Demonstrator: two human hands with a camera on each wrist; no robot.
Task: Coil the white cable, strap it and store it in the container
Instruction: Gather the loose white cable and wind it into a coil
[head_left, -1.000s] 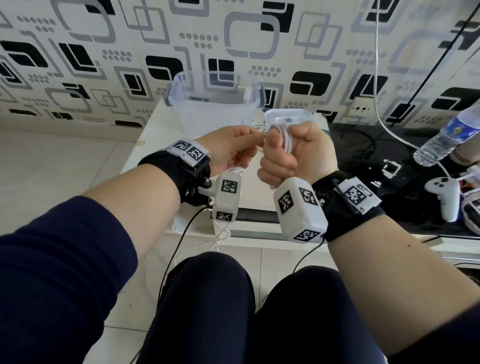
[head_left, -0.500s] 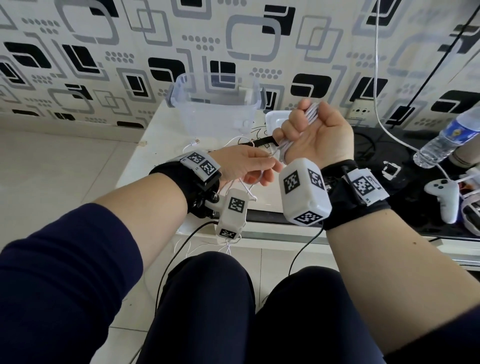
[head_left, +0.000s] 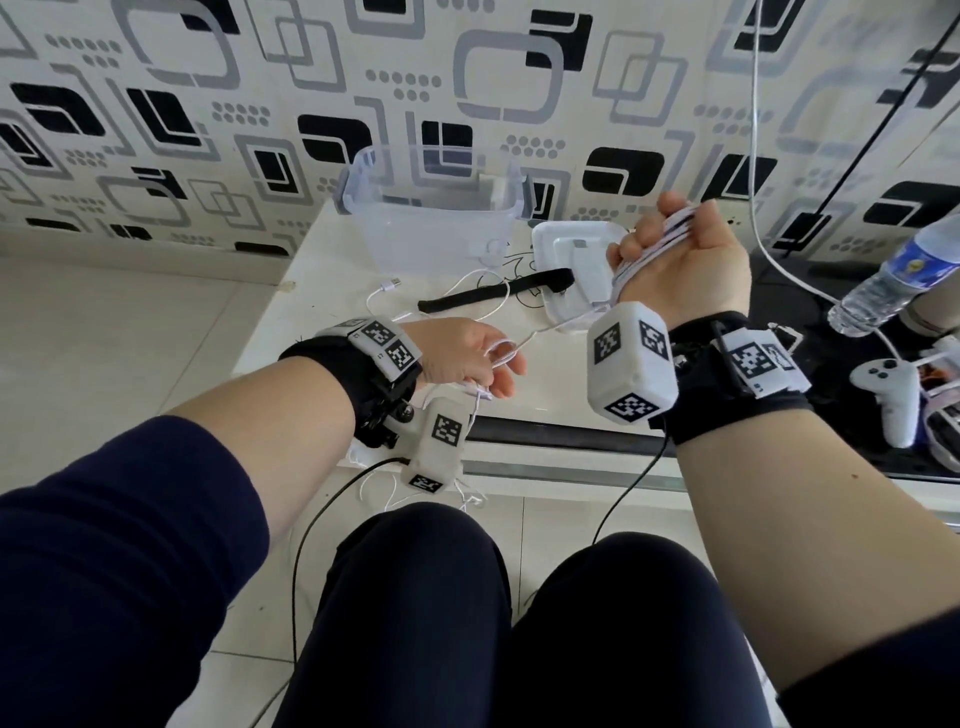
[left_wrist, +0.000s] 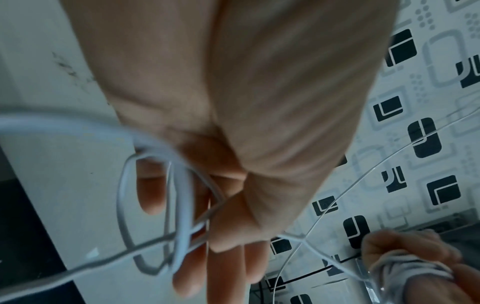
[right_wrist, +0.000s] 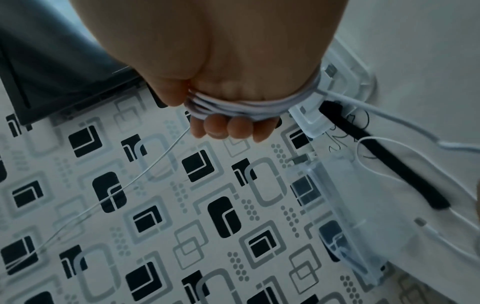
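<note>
My right hand (head_left: 691, 265) is raised at the right, palm towards me, with the white cable (head_left: 657, 239) wound in several turns round its fingers. In the right wrist view the thumb presses on the coil (right_wrist: 233, 107). A loose strand runs down to my left hand (head_left: 467, 358), which is low over the table's front edge and pinches the cable (left_wrist: 182, 205) between thumb and fingers. The cable's plug end (head_left: 390, 284) lies on the table. A black strap (head_left: 493, 293) lies flat between my hands and the clear container (head_left: 441, 228), which stands open at the back.
The container's white lid (head_left: 571, 254) lies right of it on the white table (head_left: 311, 312). A water bottle (head_left: 893, 280) and a white game controller (head_left: 893, 400) sit on the black surface at right. Another white cable (head_left: 758, 156) hangs down the wall.
My hands have parted. The right hand rose and swung right with the coil, palm turning up. The left hand dropped towards the table's front edge, drawing the loose strand out.
</note>
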